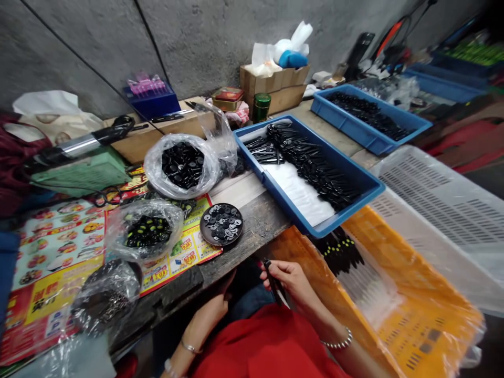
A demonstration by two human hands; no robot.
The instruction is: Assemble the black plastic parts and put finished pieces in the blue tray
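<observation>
Farthest left on our desk (pixel 258 223) lie the printed flyers (pixel 59 247), with a crumpled bag of dark parts (pixel 106 294) at the near edge. Behind it sits a clear bag of black pieces with green dots (pixel 147 231), and further back a larger bag of black round pieces (pixel 181 165). Just right of the flyers stands a round black dish (pixel 221 224) holding small flat parts.

Below the dish, off the desk edge and over our lap, is our left hand (pixel 212 315). Its fingers are curled inward, and we cannot tell whether they hold anything. Close to its right, our right hand (pixel 293 283) is pinched around a slim black piece (pixel 270 270) held between thumb and fingers. The piece's long axis runs from the palm up and away from us, with its far tip leaning slightly left towards the dish. The right hand has it, and the left is near but not touching.

Up and right of the hands, the blue tray (pixel 275 186) carries a row of black sticks (pixel 315 163). Directly right of the right hand is the orange crate (pixel 413 294), lined with plastic, and a cluster of dotted black pieces (pixel 342 252) lies at its far end. A white crate (pixel 441 194) and a second blue tray (pixel 370 136) lie beyond.
</observation>
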